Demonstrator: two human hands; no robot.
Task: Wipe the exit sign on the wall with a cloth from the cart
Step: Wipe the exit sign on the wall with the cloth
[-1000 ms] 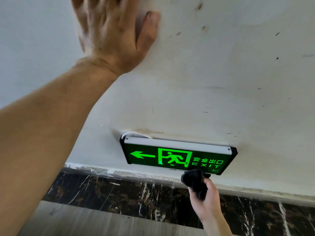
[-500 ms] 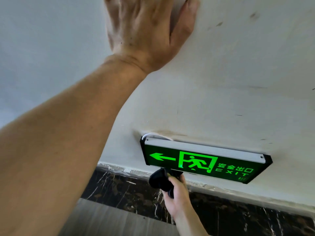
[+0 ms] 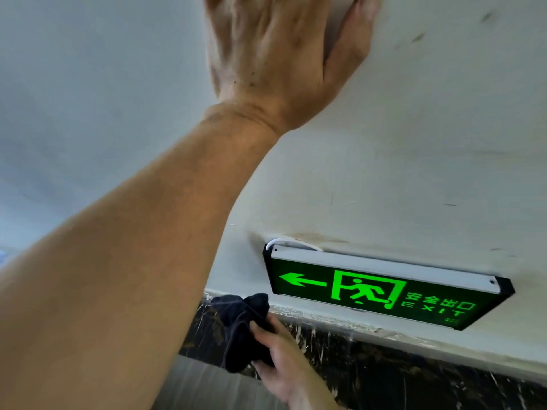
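Note:
The lit green exit sign (image 3: 381,291) hangs low on the white wall (image 3: 414,143), just above a dark marble skirting. My right hand (image 3: 284,359) is shut on a dark bunched cloth (image 3: 241,327), held just left of and below the sign's left end, apart from its face. My left hand (image 3: 284,57) lies flat against the wall high above the sign, fingers spread and partly cut off by the frame's top edge. My left forearm crosses the whole left side of the view.
A dark marble skirting (image 3: 414,368) runs under the wall's chipped lower edge. A white cable (image 3: 284,242) loops out behind the sign's top left corner. Grey floor (image 3: 207,386) shows at the bottom.
My right hand has carried the cloth leftward along the sign's lower edge, from under the EXIT lettering to past the left end. The view has shifted, so sign and left hand appear further right.

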